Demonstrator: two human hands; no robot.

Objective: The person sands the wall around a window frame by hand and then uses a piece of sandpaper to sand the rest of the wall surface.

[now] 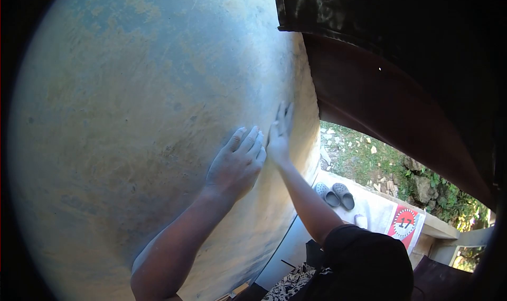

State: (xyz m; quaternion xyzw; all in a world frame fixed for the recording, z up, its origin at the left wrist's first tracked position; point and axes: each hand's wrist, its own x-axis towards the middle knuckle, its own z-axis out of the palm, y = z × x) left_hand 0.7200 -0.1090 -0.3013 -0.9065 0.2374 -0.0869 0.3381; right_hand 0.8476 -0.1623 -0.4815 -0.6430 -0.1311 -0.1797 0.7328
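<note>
A large pale wall [132, 100] with worn, blotchy blue and yellowish patches fills the left and middle of the view. My left hand [240, 161] lies against it near the centre, its fingers pointing up and slightly apart, with whitish fingertips. Just to the right, my right hand [280, 134] rests at the wall near its right edge, fingers up and partly spread. Neither hand shows an object in it. The two hands are close together.
A dark red sheet [369, 84] hangs at the upper right. Below right, grey clogs [343, 196] stand on a pale ledge by a red and white mat [405, 221] marked 17. Grass [364, 153] and stones [424, 189] lie beyond.
</note>
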